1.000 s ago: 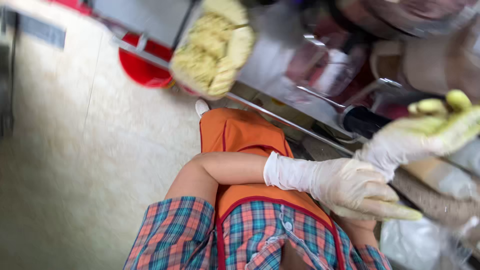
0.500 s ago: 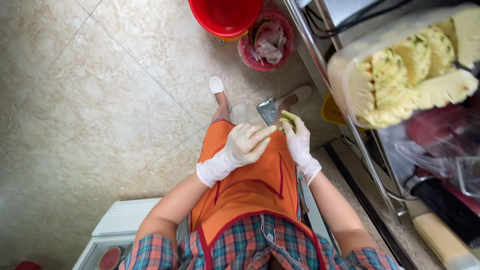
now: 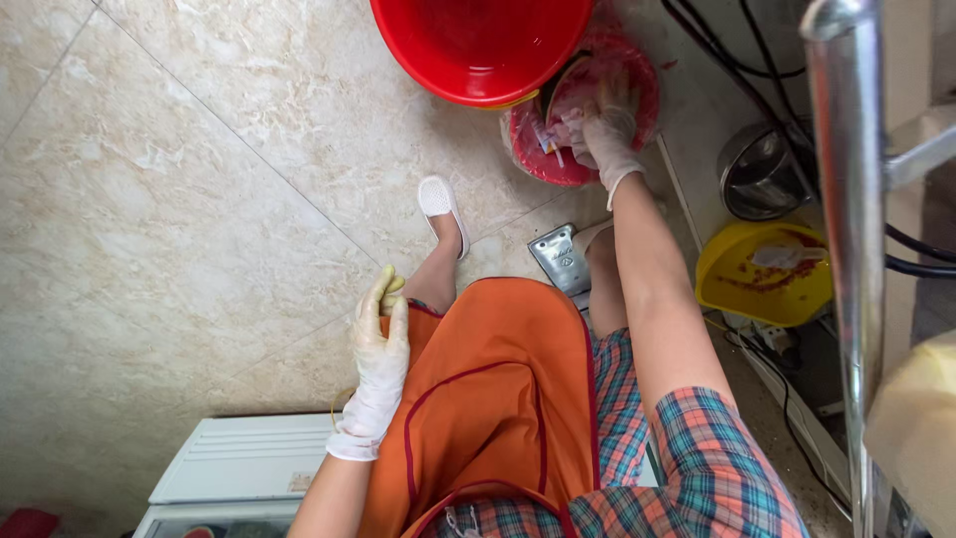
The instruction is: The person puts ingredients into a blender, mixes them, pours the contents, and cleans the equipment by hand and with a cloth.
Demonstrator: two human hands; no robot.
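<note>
My right hand (image 3: 605,130), in a white glove, reaches down into a small red waste bin (image 3: 637,75) lined with a plastic bag and holding scraps. Its fingers are spread over the scraps, and I see nothing gripped in them. My left hand (image 3: 380,344), also gloved and with yellow-stained fingertips, lies flat against the left side of my orange apron (image 3: 498,389), fingers straight and holding nothing.
A big red basin (image 3: 478,45) stands on the tiled floor beside the bin. To the right are a metal pot (image 3: 757,171), a stained yellow bowl (image 3: 762,274), cables and a steel table leg (image 3: 846,199). A white chest appliance (image 3: 239,458) sits at lower left.
My view has swung down to the floor. My right hand went from my apron front out to the red bin. My left hand dropped to the apron's left side.
</note>
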